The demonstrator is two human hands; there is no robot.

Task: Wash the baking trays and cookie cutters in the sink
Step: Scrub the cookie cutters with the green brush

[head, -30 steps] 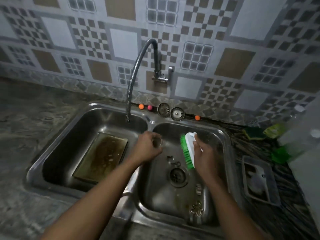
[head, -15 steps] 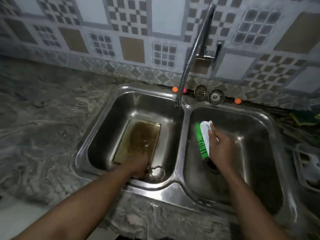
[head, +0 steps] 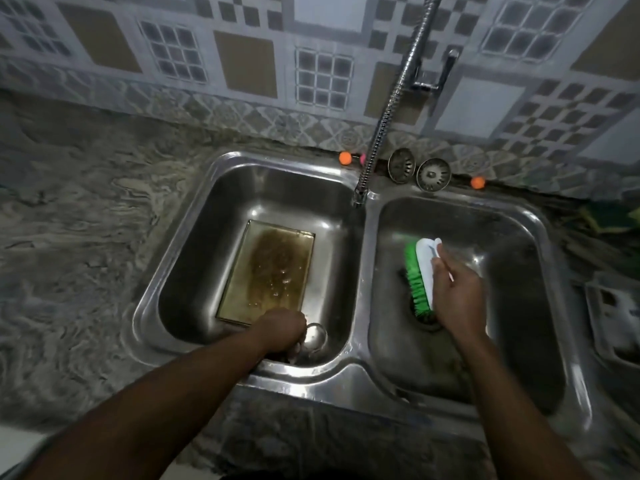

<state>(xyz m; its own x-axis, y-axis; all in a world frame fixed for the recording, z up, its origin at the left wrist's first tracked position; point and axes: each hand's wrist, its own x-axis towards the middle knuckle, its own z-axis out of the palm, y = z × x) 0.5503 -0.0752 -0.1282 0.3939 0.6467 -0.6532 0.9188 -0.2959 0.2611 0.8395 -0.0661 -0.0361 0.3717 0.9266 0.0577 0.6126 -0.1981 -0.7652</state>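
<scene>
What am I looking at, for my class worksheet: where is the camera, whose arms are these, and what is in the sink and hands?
No machine here: a person wears a camera on the head, so you look down along their own arms at a double sink. The left basin holds a baking tray, brown and wet. Beside it, the left hand curls its fingers round a metal ring, probably a cookie cutter. The right hand holds a green-bristled brush over the right basin. A tap hangs above; two strainers sit on the back rim.
</scene>
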